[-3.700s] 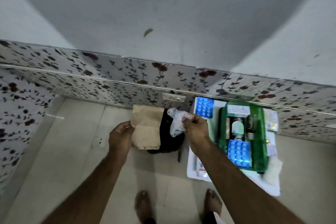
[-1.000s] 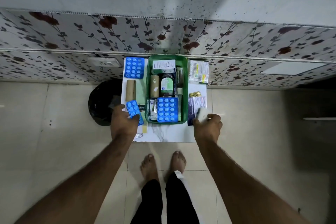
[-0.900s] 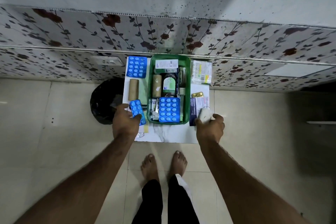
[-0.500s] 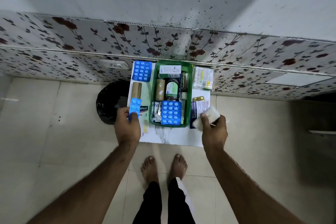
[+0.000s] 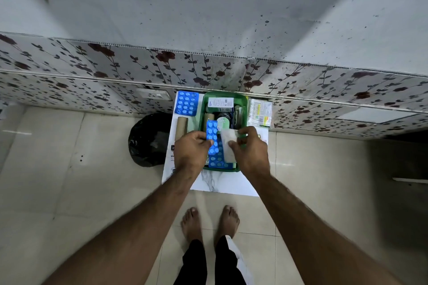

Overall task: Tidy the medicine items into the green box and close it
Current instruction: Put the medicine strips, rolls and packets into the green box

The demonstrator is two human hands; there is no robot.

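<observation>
The open green box [image 5: 202, 109] stands on a white marble-patterned board [image 5: 222, 181] against the wall, holding a white carton, a dark bottle and a blue blister pack. My left hand [image 5: 191, 154] grips a small blue blister strip [image 5: 212, 133] over the box. My right hand [image 5: 251, 150] holds a white gauze pad [image 5: 227, 143] over the box, beside the strip. Outside the box lie another blue blister pack [image 5: 186, 102], a brown roll [image 5: 181, 125] and a packet [image 5: 259, 112] with yellow-green print.
A black bin bag [image 5: 149, 139] sits on the tiled floor left of the board. The flower-patterned wall panel [image 5: 139, 69] runs behind everything, with a white socket [image 5: 152, 94] at its base. My bare feet [image 5: 209, 220] stand just below the board.
Both hands moved inward from the board's sides to above the box, carrying the blue strip and the white pad. Earlier still, I was at the black bag with a paper bag.
</observation>
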